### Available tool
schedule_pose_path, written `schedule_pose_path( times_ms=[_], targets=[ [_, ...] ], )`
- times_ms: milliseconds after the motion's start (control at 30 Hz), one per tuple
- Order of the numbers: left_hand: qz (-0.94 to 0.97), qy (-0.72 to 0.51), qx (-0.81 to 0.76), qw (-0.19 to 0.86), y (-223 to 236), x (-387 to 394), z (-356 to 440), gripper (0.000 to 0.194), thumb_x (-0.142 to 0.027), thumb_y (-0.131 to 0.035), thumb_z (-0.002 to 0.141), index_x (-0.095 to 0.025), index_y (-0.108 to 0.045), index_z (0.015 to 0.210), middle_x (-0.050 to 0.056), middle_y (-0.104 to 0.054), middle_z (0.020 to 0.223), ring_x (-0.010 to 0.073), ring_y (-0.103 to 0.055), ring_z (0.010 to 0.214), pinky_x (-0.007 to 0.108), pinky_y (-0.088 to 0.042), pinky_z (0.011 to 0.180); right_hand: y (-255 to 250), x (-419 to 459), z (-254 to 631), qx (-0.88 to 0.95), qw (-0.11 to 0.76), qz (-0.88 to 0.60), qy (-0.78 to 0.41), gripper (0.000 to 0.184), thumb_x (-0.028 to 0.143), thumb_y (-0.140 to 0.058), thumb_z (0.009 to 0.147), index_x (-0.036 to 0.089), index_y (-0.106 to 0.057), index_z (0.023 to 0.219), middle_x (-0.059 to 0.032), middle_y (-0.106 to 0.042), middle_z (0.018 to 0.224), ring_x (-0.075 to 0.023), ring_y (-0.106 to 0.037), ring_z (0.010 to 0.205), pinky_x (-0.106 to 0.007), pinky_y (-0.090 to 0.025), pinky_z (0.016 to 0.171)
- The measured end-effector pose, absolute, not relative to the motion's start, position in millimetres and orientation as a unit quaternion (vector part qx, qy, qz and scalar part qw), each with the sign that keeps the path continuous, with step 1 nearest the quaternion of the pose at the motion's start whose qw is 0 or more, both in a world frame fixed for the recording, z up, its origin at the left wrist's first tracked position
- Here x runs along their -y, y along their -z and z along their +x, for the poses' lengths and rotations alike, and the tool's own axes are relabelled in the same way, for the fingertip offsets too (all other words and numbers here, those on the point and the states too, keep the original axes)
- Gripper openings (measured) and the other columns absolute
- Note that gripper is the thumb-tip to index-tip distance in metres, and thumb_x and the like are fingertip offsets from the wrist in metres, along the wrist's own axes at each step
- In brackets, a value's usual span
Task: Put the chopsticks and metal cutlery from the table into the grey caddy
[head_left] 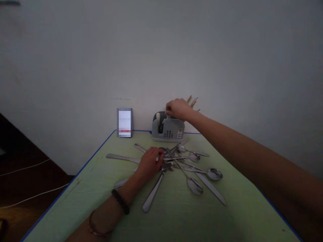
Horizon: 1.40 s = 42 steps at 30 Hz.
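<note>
My left hand (149,163) is closed low over a loose pile of metal cutlery, its fingers curled; what they pinch is hidden. Around it lie a table knife (212,188), a fork (154,191) and several spoons, among them one large spoon (194,186) and another spoon (214,174). My right hand (178,108) reaches over a grey cutlery holder (174,129), with fingertips pinched together at its top opening. Small shiny metal ends show just under those fingers, too small to name. A pale handle (158,118) stands in the holder's left part.
Wooden chopsticks (193,101) stick up behind my right hand. A phone or small screen (124,123) leans upright against the wall (75,84), left of the holder. The light green table (101,188) has a blue edge. White cables (35,196) hang at the left.
</note>
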<state>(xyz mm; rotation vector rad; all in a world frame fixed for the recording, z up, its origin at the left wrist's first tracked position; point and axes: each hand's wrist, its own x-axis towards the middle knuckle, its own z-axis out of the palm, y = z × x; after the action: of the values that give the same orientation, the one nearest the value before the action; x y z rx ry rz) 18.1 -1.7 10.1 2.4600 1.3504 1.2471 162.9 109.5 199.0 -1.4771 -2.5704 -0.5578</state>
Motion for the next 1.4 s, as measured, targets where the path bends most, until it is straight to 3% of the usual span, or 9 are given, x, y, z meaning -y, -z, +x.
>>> schedule_pose_path(
  times_ms=[267, 533, 667, 833, 967, 1100, 1200, 1300, 1400],
  targets=[
    [0.799, -0.403, -0.445, 0.036, -6.6, 0.6, 19.5, 0.009, -0.018, -0.050, 0.086, -0.018, -0.058, 0.086, 0.006, -0.064, 0.084, 0.0206, -0.058, 0.083, 0.035, -0.047, 0.078, -188.9, -131.0, 142.2, 0.862, 0.029, -0.485, 0.145, 0.022, 0.029, -0.059, 0.084, 0.016, -0.069, 0.099, -0.0131, -0.069, 0.101, -0.0277, -0.058, 0.104, -0.042, -0.035, 0.089],
    [0.809, -0.388, -0.440, 0.036, -10.0, 1.9, 20.3, 0.009, -0.015, -0.050, 0.084, -0.018, -0.059, 0.084, 0.006, -0.064, 0.082, 0.0209, -0.057, 0.080, 0.035, -0.047, 0.076, -167.4, -141.4, 128.3, 0.867, 0.006, -0.480, 0.131, 0.019, 0.025, -0.060, 0.082, 0.016, -0.070, 0.095, -0.0137, -0.070, 0.099, -0.0258, -0.061, 0.099, -0.037, -0.038, 0.084],
    [0.811, -0.378, -0.446, 0.033, -11.5, 2.1, 20.6, 0.008, -0.015, -0.052, 0.084, -0.018, -0.059, 0.082, 0.005, -0.064, 0.080, 0.0203, -0.056, 0.079, 0.034, -0.046, 0.076, -162.4, -142.1, 122.7, 0.867, 0.028, -0.476, 0.146, 0.024, 0.024, -0.058, 0.083, 0.014, -0.066, 0.103, -0.0150, -0.069, 0.102, -0.0264, -0.060, 0.100, -0.037, -0.037, 0.085],
    [0.815, -0.371, -0.445, 0.022, -10.9, 1.3, 19.4, 0.007, -0.014, -0.054, 0.082, -0.018, -0.060, 0.082, 0.005, -0.064, 0.079, 0.0201, -0.056, 0.079, 0.033, -0.046, 0.075, -162.4, -133.0, 130.3, 0.857, 0.088, -0.474, 0.181, 0.032, 0.020, -0.048, 0.087, 0.009, -0.057, 0.116, -0.0186, -0.063, 0.113, -0.0292, -0.053, 0.107, -0.041, -0.034, 0.088],
    [0.819, -0.367, -0.441, 0.017, -9.3, 1.1, 18.9, 0.008, -0.012, -0.055, 0.080, -0.017, -0.060, 0.083, 0.005, -0.065, 0.082, 0.0201, -0.057, 0.081, 0.033, -0.046, 0.077, -150.9, -98.2, 151.9, 0.869, 0.204, -0.408, 0.192, 0.027, 0.020, -0.048, 0.086, 0.013, -0.059, 0.111, -0.0144, -0.061, 0.112, -0.0278, -0.050, 0.105, -0.040, -0.037, 0.086],
    [0.825, -0.357, -0.438, 0.010, -9.2, 1.6, 19.1, 0.008, -0.011, -0.056, 0.079, -0.017, -0.060, 0.082, 0.005, -0.065, 0.081, 0.0199, -0.057, 0.081, 0.033, -0.046, 0.077, -113.3, -41.9, 184.5, 0.869, 0.321, -0.354, 0.130, 0.023, 0.019, -0.050, 0.086, 0.015, -0.060, 0.106, -0.0113, -0.061, 0.104, -0.0238, -0.053, 0.099, -0.038, -0.041, 0.088],
    [0.833, -0.337, -0.439, 0.005, -10.1, 2.8, 19.3, 0.008, -0.011, -0.056, 0.079, -0.018, -0.060, 0.083, 0.004, -0.065, 0.082, 0.0198, -0.057, 0.082, 0.033, -0.046, 0.079, -75.4, -5.3, 214.9, 0.852, 0.359, -0.371, 0.083, 0.021, 0.020, -0.049, 0.087, 0.018, -0.060, 0.105, -0.0111, -0.061, 0.103, -0.0236, -0.054, 0.100, -0.040, -0.043, 0.088],
    [0.840, -0.306, -0.448, -0.008, -10.3, 4.5, 19.4, 0.010, -0.016, -0.056, 0.082, -0.019, -0.061, 0.090, 0.006, -0.065, 0.093, 0.0214, -0.057, 0.092, 0.037, -0.046, 0.085, -43.4, 15.2, 246.2, 0.843, 0.326, -0.423, 0.064, 0.025, 0.026, -0.047, 0.089, 0.018, -0.059, 0.110, -0.0136, -0.060, 0.112, -0.0246, -0.054, 0.104, -0.041, -0.044, 0.089],
    [0.846, -0.272, -0.459, -0.017, -8.4, 6.3, 19.3, 0.021, -0.027, -0.054, 0.086, -0.017, -0.059, 0.104, 0.010, -0.061, 0.109, 0.0240, -0.054, 0.103, 0.042, -0.044, 0.092, -24.5, 21.0, 269.8, 0.826, 0.244, -0.506, 0.047, 0.045, 0.041, -0.049, 0.088, 0.019, -0.051, 0.127, -0.0177, -0.048, 0.134, -0.0302, -0.045, 0.121, -0.048, -0.040, 0.096]
  ],
)
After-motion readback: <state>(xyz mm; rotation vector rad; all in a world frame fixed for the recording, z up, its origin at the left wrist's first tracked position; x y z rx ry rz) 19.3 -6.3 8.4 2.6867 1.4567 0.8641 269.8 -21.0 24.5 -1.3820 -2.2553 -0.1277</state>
